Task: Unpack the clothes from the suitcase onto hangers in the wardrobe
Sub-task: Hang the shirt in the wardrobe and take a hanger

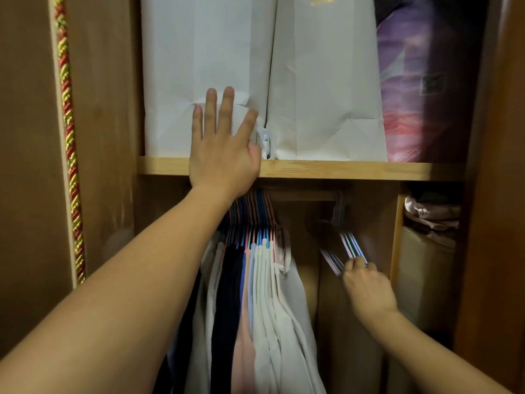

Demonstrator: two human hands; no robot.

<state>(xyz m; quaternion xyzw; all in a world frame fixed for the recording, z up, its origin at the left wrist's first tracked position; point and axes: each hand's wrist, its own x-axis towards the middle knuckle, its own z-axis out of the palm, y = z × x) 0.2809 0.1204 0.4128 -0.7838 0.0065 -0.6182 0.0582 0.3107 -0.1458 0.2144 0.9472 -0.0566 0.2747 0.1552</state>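
Several empty hangers (345,251) are clamped by the right hand (366,288) (left hand (223,155) splayed flat on the shelf (341,169)); extras could be dragged off together.

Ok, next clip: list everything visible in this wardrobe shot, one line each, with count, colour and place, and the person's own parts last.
white paper bags: two, white, upright side by side on the upper shelf.
purple patterned bedding bundle: one, purple and pink, right of the bags.
light wooden shelf: one, pale wood, across the middle.
hung clothes: several, white, navy, pink, left of the rail below the shelf.
empty slim hangers: a few, pink and blue, right of the rail.
folded fabrics: a pile, pale pink, right side compartment.
twisted cord: one, red and yellow, on the left door edge.
left hand: open, flat against the left bag.
right hand: gripping the empty hangers.
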